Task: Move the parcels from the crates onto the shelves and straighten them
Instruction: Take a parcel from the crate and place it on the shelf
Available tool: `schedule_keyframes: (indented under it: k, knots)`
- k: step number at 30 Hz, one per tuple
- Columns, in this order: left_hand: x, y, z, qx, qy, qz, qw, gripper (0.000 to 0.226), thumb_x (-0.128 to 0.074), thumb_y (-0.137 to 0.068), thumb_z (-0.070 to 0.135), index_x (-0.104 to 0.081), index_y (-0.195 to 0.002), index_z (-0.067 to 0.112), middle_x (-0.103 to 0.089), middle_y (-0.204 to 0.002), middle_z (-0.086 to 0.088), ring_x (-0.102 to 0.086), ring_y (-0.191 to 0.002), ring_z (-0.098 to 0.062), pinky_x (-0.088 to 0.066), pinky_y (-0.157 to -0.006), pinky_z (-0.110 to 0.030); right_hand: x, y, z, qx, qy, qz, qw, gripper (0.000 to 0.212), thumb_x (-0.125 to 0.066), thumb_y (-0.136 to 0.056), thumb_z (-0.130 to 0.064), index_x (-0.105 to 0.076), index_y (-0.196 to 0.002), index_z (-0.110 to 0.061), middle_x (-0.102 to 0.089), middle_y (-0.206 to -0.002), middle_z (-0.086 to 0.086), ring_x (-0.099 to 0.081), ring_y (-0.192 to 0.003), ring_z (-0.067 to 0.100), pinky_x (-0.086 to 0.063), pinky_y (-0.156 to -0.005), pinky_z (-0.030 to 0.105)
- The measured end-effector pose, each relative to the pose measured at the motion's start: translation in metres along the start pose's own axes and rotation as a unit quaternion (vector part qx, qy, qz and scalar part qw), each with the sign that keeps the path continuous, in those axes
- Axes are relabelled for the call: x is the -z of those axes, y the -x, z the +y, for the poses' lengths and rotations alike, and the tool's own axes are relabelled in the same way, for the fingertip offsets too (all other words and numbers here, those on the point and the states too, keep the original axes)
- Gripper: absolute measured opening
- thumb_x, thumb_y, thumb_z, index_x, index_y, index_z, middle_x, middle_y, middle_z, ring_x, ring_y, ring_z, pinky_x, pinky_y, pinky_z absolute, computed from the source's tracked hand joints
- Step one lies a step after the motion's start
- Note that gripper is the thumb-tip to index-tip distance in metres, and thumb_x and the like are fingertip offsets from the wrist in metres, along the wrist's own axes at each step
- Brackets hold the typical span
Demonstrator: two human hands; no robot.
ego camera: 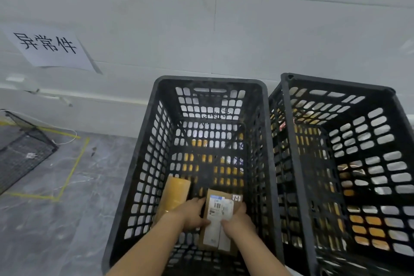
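On the far left, a paper sign [47, 46] on the white wall [224, 29] reads "异常件". Below it a wire basket [22, 152] sits on the grey floor [56, 231], with yellow tape [74, 163] marking a box just beside it; the floor left of the crates is open.

The left crate [210, 80], black slotted plastic, stands with its right rim just beside the right crate [336, 84]. Inside it a yellow parcel [174, 195] leans along the left wall, its long axis running from near to far. Beyond the two parcels, the far half of the crate bottom is bare.

The left hand [192, 215] reaches down into this crate and grips the left edge of a cardboard parcel [220, 219], fingers [199, 203] curled round the side and thumb on top. The parcel lies near the crate's near end, long axis near to far, broad face up. Its white label [218, 213] carries a barcode; the print is too small to read. A small sticker [237, 197] at the far right corner bears a mark like an "H".

The right hand [237, 219] holds the right edge the same way, fingers [242, 207] wrapped over it, with a gap between it and the crate's right wall.

Through the right crate's slots yellow and brown shapes show; what they are I cannot tell.
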State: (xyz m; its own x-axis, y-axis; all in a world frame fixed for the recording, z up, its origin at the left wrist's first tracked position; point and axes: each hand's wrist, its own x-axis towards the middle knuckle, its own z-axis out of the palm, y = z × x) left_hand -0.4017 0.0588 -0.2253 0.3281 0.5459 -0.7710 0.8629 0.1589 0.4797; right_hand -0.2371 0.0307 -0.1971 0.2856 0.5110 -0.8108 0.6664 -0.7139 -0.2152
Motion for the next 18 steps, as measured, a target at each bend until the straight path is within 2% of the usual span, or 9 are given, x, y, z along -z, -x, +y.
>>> schedule_keyframes:
  k: [4, 7, 12, 16, 18]
  knots:
    - [0.019, 0.006, 0.008, -0.006, 0.138, 0.043, 0.990, 0.086, -0.070, -0.087, 0.039, -0.017, -0.155, 0.034, -0.046, -0.150, 0.002, -0.046, -0.134, -0.017, -0.039, -0.113, -0.040, 0.016, 0.003, -0.022, 0.067, -0.016, 0.035, 0.997, 0.062, -0.053, -0.092, -0.025, -0.021, -0.146, -0.025, -0.059, -0.120, 0.004, -0.060, -0.102, 0.022, -0.049, -0.077, 0.030]
    - [0.044, 0.015, 0.023, -0.026, 0.231, 0.080, 0.969, 0.091, -0.068, -0.091, 0.031, -0.006, -0.157, 0.033, -0.048, -0.149, 0.003, -0.046, -0.134, -0.017, -0.037, -0.112, -0.037, 0.036, 0.005, -0.042, 0.129, -0.026, 0.059, 0.989, 0.070, -0.056, -0.091, -0.027, -0.017, -0.149, -0.022, -0.059, -0.124, 0.006, -0.060, -0.102, 0.023, -0.048, -0.078, 0.029]
    - [0.094, 0.037, 0.052, -0.076, 0.304, 0.167, 0.935, 0.085, -0.064, -0.095, 0.020, -0.008, -0.158, 0.031, -0.049, -0.149, 0.000, -0.052, -0.128, -0.016, -0.045, -0.109, -0.042, 0.083, 0.020, -0.075, 0.252, -0.081, 0.120, 0.957, 0.081, -0.064, -0.086, -0.025, -0.018, -0.153, -0.025, -0.049, -0.138, 0.008, -0.055, -0.116, 0.024, -0.048, -0.097, 0.039]
    - [0.136, 0.065, 0.082, -0.133, 0.288, 0.221, 0.922, 0.082, -0.061, -0.097, 0.024, -0.006, -0.158, 0.031, -0.043, -0.152, 0.002, -0.052, -0.129, -0.018, -0.048, -0.104, -0.034, 0.134, 0.043, -0.098, 0.326, -0.105, 0.154, 0.927, 0.085, -0.066, -0.089, -0.020, -0.013, -0.155, -0.026, -0.039, -0.144, 0.007, -0.046, -0.125, 0.022, -0.041, -0.096, 0.031]
    - [0.156, 0.082, 0.100, -0.170, 0.277, 0.253, 0.911, 0.082, -0.061, -0.098, 0.023, -0.006, -0.158, 0.033, -0.044, -0.145, 0.006, -0.055, -0.119, -0.011, -0.055, -0.090, -0.024, 0.158, 0.057, -0.107, 0.358, -0.119, 0.174, 0.910, 0.086, -0.066, -0.089, -0.018, -0.012, -0.156, -0.025, -0.036, -0.146, 0.007, -0.044, -0.128, 0.022, -0.040, -0.100, 0.031]
